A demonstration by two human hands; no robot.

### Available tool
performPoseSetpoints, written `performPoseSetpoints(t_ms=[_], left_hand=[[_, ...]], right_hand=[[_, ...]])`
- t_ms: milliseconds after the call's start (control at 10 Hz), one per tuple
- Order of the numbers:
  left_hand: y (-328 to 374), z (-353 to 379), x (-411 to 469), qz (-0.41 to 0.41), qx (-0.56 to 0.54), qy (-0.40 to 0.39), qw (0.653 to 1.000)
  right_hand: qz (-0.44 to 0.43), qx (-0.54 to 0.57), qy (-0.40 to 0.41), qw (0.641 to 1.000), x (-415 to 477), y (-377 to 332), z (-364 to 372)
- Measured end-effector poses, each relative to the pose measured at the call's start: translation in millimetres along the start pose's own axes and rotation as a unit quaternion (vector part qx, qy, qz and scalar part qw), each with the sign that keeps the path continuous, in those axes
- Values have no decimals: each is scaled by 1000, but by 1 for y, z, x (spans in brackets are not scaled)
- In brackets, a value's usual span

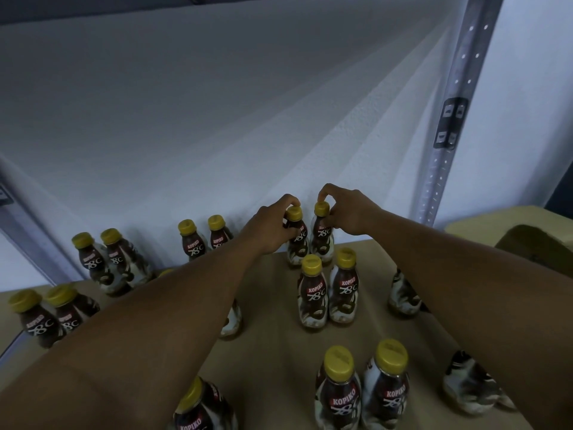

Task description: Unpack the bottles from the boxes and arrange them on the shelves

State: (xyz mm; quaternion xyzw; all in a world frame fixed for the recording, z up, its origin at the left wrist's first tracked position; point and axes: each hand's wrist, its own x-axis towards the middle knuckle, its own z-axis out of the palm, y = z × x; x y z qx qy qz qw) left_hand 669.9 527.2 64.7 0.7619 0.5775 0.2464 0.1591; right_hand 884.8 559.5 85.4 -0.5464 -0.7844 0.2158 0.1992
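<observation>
Several brown coffee bottles with yellow caps stand in pairs on a tan shelf board (273,342). At the back of the shelf, near the wall, my left hand (273,228) grips the neck of one bottle (297,243). Right beside it, my right hand (344,212) pinches the yellow cap of a second bottle (322,240). Both bottles stand upright and touch each other. A pair of bottles (328,293) stands just in front of them. Another pair (362,389) stands nearer to me.
A perforated metal shelf upright (449,125) rises at the right. A white wall (217,119) backs the shelf. Part of an open cardboard box (533,240) shows at the far right. More bottle pairs stand at the left (108,262) and the far left (46,311).
</observation>
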Motion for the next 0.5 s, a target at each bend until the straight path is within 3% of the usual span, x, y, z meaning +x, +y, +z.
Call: performPoseSetpoints(t_ms=[500], left_hand=[[41,-56,-40,-4,38,30,999]], right_hand=[[6,-57,43,997,-49,-43,-45]])
